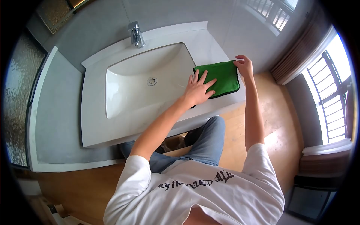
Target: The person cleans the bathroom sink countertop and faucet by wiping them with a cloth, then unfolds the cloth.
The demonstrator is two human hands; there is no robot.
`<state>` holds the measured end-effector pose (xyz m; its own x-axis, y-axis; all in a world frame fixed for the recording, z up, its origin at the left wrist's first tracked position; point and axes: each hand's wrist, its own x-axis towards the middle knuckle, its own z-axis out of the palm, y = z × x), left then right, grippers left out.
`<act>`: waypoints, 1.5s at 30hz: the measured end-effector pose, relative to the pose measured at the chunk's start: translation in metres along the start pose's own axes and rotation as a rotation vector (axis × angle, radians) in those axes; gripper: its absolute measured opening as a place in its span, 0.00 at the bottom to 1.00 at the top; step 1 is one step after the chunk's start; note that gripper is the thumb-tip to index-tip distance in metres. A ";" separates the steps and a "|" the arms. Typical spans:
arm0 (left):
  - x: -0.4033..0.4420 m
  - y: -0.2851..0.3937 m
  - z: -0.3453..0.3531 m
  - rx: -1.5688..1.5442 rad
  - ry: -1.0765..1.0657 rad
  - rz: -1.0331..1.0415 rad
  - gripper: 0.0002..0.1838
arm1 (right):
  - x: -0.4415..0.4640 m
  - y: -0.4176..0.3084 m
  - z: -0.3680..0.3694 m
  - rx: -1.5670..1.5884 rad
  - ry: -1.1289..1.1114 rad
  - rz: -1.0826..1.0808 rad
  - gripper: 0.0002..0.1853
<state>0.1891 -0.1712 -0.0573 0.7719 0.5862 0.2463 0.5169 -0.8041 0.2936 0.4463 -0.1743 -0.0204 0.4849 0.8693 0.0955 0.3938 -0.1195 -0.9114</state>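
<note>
A green cloth (224, 78) with a dark edge lies spread on the right end of the white countertop (210, 48), its left side reaching the basin's rim. My left hand (198, 89) rests on the cloth's left part, fingers spread and stretched out. At the upper right corner, my right hand (244, 66) pinches the cloth's edge between thumb and fingers. Left of the cloth is the white sink (131, 90), with a round metal drain (152, 81) in its bottom.
A chrome faucet (136, 35) stands behind the sink against the grey wall. A low grey partition (56, 112) borders the counter's left side. Wooden floor (273, 108) lies to the right, with a brown curtain (300, 48) and a barred window (330, 90) beyond.
</note>
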 end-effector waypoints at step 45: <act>-0.078 0.030 -0.022 -0.037 0.143 -0.067 0.32 | 0.175 -0.018 0.147 -0.926 0.003 -0.098 0.40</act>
<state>0.1363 -0.2391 -0.0475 0.6743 0.6487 0.3528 0.5495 -0.7600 0.3471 0.4091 0.0503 -0.0466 0.4183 0.8946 0.1571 0.8983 -0.3820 -0.2170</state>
